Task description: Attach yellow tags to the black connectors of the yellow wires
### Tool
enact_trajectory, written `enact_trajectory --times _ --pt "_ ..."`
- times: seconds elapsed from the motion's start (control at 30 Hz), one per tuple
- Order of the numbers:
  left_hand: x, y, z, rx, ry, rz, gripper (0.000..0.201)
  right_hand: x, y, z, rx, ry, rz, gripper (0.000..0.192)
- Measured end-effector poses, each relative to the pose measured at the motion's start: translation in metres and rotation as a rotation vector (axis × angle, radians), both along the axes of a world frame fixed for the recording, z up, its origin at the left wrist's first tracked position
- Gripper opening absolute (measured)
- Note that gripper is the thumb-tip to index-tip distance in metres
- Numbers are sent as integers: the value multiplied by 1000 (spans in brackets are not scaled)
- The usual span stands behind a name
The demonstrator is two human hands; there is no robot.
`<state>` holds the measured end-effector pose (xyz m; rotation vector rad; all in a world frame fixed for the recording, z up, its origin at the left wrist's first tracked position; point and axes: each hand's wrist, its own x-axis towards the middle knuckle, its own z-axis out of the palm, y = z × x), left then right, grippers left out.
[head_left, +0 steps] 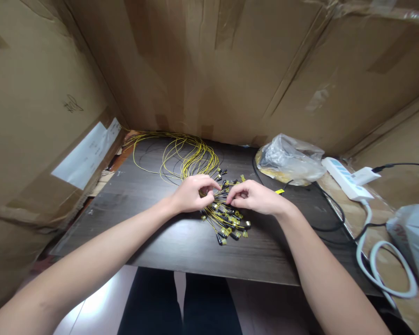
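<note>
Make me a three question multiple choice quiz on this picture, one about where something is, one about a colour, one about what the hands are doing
1. Where does the clear plastic bag lie?
A. on the floor
B. on the table, to the right of the wires
C. in the left hand

2. What colour are the thin wires?
A. yellow
B. red
C. white

3. What are the left hand and right hand doing?
A. resting flat, apart from the wires
B. lifting the power strip
C. pinching at the black connector ends of the bundle

Answers: 1 B, the bag sits at the back right of the tabletop. 2 A, the loops are yellow. 3 C, the fingers of both hands meet over the connectors.
</note>
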<state>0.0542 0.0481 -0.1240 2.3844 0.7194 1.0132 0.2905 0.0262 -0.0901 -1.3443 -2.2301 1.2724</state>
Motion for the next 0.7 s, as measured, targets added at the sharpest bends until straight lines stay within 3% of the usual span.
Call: enact_trajectory --times 0.7 --pt "1 1 -3 -27 22 18 24 0 2 -9 31 -61 -9 24"
